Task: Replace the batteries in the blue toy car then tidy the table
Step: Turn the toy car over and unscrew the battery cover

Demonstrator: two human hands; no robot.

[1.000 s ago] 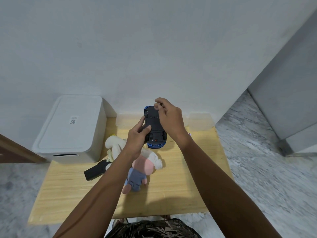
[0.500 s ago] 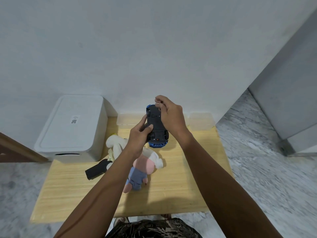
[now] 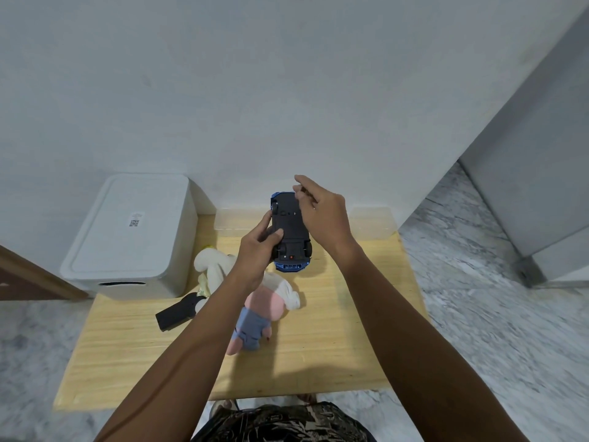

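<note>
Left hand point(image 3: 255, 250) is gripping the blue toy car point(image 3: 291, 232) belly-up above the desk point(image 3: 334, 330), thumb lying on the black underside. Right hand point(image 3: 322, 215) is hovering right at the car's far end, fingers loosely curled, holding nothing I can see. A plush toy point(image 3: 255, 301), black remote point(image 3: 178, 312) and white box point(image 3: 130, 234) are sitting below.

The blue toy car point(image 3: 290, 232) is held upside down above the wooden table point(image 3: 334, 346), its black underside facing up. The left hand point(image 3: 258, 250) grips its left side, thumb on the underside. The right hand point(image 3: 322, 212) hovers over the car's far end, fingers loosely curled. Near the car, a plush toy point(image 3: 264, 301) lies on the table; farther left sit a white box point(image 3: 130, 234) and a black object point(image 3: 177, 314).
</note>
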